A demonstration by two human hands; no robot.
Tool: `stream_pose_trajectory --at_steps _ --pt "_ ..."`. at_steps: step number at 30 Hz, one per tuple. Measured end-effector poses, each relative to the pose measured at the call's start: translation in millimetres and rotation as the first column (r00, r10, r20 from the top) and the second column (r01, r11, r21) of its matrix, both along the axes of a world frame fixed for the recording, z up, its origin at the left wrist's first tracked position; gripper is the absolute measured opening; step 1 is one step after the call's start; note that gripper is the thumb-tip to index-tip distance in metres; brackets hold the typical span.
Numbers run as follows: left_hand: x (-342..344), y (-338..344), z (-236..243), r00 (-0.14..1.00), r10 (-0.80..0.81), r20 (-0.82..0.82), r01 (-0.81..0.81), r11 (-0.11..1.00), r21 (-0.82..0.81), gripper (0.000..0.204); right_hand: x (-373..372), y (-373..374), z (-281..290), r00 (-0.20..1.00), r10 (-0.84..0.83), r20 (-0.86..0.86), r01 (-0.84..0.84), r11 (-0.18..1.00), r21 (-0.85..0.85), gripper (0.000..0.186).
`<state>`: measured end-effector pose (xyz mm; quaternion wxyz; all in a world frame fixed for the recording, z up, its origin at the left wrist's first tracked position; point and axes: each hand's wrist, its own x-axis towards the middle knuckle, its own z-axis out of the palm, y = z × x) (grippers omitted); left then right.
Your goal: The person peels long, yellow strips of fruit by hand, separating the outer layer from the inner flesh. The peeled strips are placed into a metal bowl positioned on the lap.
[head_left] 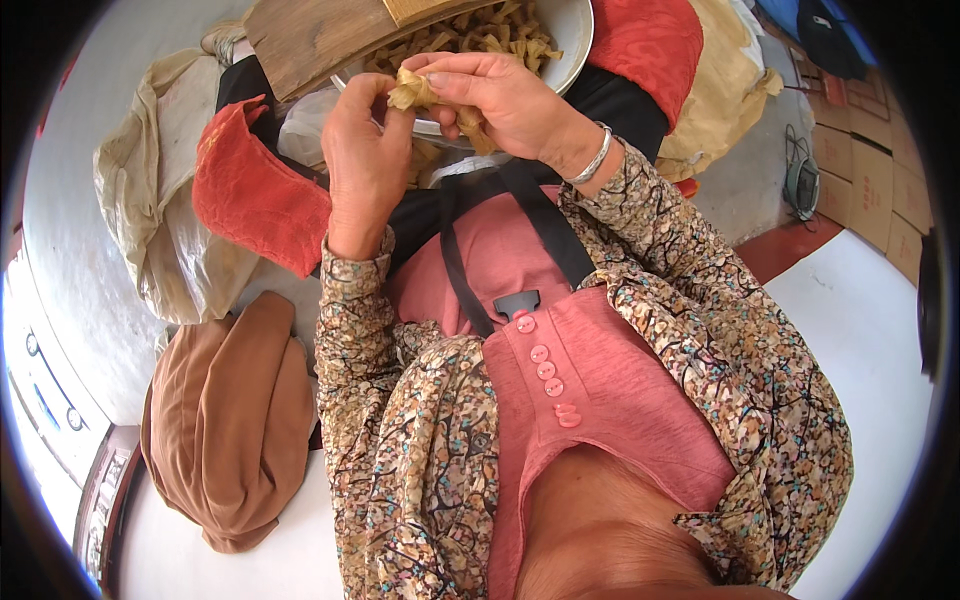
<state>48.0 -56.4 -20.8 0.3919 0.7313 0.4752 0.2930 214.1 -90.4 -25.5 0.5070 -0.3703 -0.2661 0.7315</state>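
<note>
Both hands meet in front of the bowl at a crumpled, yellowish-brown strip, thin and dry-looking; its exact kind I cannot make out. My left hand pinches at its left side with thumb and forefinger. My right hand, with a silver bracelet at the wrist, grips it between thumb and fingers. A tail of the strip hangs below the right fingers. Just beyond the hands, a metal bowl holds many similar twisted brown pieces. A wooden board lies across its left side.
Red cloth lies left of the hands, more at the right. Pale plastic sacking and a brown cloth-covered bundle stand left. Brown sacking, a small grey-green device with a cord and stacked cartons are at right.
</note>
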Motion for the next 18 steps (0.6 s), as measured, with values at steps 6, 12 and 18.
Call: stream_pose_trajectory --at_steps 6,12,18 --pt "-0.5 -7.0 22.4 0.95 -0.042 0.308 0.138 0.945 -0.296 0.017 0.6 -0.8 -7.0 0.996 -0.021 -0.087 0.017 0.999 -0.048 0.018" --pt "-14.7 1.9 8.7 0.703 0.242 0.669 0.37 0.678 -0.635 0.022 -1.0 0.7 4.4 0.984 0.029 -0.173 -0.04 0.998 -0.057 0.012" --pt "-33.4 -5.0 25.5 0.689 0.277 0.67 0.253 0.774 -0.581 0.025 21.4 -3.4 32.2 0.947 0.149 0.283 -0.165 0.986 0.033 0.013"
